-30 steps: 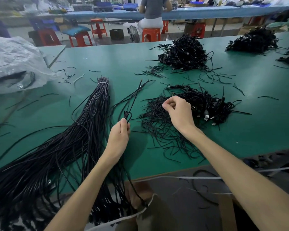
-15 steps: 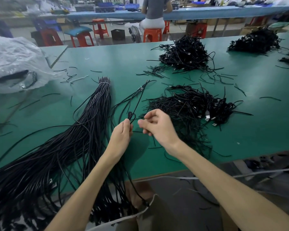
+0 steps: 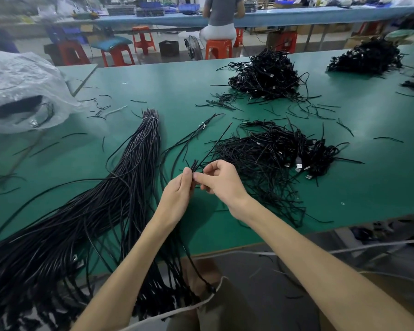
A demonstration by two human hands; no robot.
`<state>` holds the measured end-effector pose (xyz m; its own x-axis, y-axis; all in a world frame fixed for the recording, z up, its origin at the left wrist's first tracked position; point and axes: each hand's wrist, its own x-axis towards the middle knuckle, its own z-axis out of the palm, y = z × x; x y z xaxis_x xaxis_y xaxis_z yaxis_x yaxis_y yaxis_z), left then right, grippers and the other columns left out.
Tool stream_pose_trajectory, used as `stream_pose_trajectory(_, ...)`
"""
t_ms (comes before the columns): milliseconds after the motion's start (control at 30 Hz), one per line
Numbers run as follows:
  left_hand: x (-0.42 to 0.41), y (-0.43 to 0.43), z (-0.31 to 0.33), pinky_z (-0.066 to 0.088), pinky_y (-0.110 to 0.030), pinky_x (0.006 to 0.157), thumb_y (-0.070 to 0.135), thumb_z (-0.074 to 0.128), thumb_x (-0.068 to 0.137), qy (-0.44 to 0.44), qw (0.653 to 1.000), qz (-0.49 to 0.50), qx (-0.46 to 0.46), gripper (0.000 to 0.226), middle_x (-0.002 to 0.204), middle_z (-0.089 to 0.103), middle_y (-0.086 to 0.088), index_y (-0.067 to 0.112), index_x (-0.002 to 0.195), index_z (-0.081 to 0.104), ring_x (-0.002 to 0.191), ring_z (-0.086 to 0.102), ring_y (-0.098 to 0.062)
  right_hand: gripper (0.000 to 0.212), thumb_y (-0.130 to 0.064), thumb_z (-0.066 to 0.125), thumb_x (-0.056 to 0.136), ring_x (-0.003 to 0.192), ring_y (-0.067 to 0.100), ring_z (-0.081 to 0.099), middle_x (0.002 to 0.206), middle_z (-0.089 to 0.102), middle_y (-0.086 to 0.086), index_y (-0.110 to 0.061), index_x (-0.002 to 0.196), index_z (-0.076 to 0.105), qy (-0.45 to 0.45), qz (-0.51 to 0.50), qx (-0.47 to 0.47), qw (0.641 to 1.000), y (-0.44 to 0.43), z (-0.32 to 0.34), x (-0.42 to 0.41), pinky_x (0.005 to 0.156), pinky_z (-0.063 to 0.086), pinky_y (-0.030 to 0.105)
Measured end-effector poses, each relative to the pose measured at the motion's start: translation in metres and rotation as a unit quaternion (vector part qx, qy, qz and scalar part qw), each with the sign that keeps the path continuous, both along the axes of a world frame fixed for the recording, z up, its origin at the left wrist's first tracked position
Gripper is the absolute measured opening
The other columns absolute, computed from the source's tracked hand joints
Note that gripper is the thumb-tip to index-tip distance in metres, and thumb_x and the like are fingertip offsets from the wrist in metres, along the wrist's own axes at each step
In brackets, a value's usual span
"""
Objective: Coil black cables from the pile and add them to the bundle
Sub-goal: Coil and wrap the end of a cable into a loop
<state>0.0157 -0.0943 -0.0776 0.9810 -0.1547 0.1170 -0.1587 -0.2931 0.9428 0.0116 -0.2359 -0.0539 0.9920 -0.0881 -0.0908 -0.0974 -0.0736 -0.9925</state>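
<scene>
Now that the right hand has come back from the pile to meet the left hand at the frame's centre, a fresh cable seems to be joining the few already gathered. Left fingers are pressed shut around a small sheaf of thin black cable ends; the right fingers pinch a strand just beside them. Lower left, the thick bundle fans across the green desk, tied with a pale band near its far tip. Right of centre, beyond the hands, lies the tangled pile, silver plugs showing. More heaps sit farther back.
</scene>
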Motion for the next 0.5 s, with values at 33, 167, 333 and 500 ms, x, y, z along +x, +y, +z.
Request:
stream_pose_trajectory(33, 0.0, 0.0, 0.0, 0.024, -0.036, 0.059, 0.048, 0.028, 0.111, -0.007, 1.0, 0.004, 0.007, 0.058, 0.058, 0.036, 0.013, 0.024, 0.068, 0.057, 0.058, 0.03, -0.01, 0.03, -0.022, 0.083, 0.085, 0.068, 0.012, 0.066, 0.08, 0.072, 0.006, -0.012, 0.097, 0.057, 0.0, 0.001, -0.003, 1.0, 0.0, 0.0, 0.0, 0.072, 0.055, 0.033)
stream_pose_trajectory(167, 0.0, -0.002, 0.002, 0.023, -0.037, 0.06, 0.047, 0.025, 0.112, -0.029, 0.999, 0.012, 0.037, 0.071, 0.059, 0.034, 0.004, -0.004, 0.08, 0.061, 0.059, 0.029, -0.016, 0.033, -0.021, 0.083, 0.084, 0.068, 0.013, 0.064, 0.083, 0.07, 0.007, -0.014, 0.098, 0.054, 0.01, 0.003, 0.0, 1.0, 0.001, 0.001, 0.0, 0.072, 0.055, 0.034)
stream_pose_trajectory(333, -0.002, -0.001, 0.001, 0.019, -0.039, 0.058, 0.038, 0.031, 0.11, -0.013, 0.999, 0.032, 0.001, 0.057, 0.056, 0.028, 0.002, 0.006, 0.063, 0.039, 0.056, 0.022, -0.016, 0.039, -0.022, 0.085, 0.082, 0.064, 0.009, 0.063, 0.088, 0.066, 0.008, -0.015, 0.1, 0.051, 0.004, 0.006, 0.019, 1.0, 0.003, -0.001, -0.004, 0.068, 0.052, 0.027)
stream_pose_trajectory(500, 0.001, 0.001, -0.002, 0.02, -0.031, 0.052, 0.032, 0.034, 0.108, 0.008, 0.999, 0.03, -0.031, 0.047, 0.055, 0.028, 0.006, 0.012, 0.066, 0.039, 0.053, 0.022, -0.012, 0.04, -0.018, 0.083, 0.086, 0.062, 0.005, 0.063, 0.089, 0.067, 0.006, -0.011, 0.109, 0.051, 0.002, 0.024, 0.072, 0.997, 0.003, -0.005, -0.011, 0.06, 0.048, 0.02)
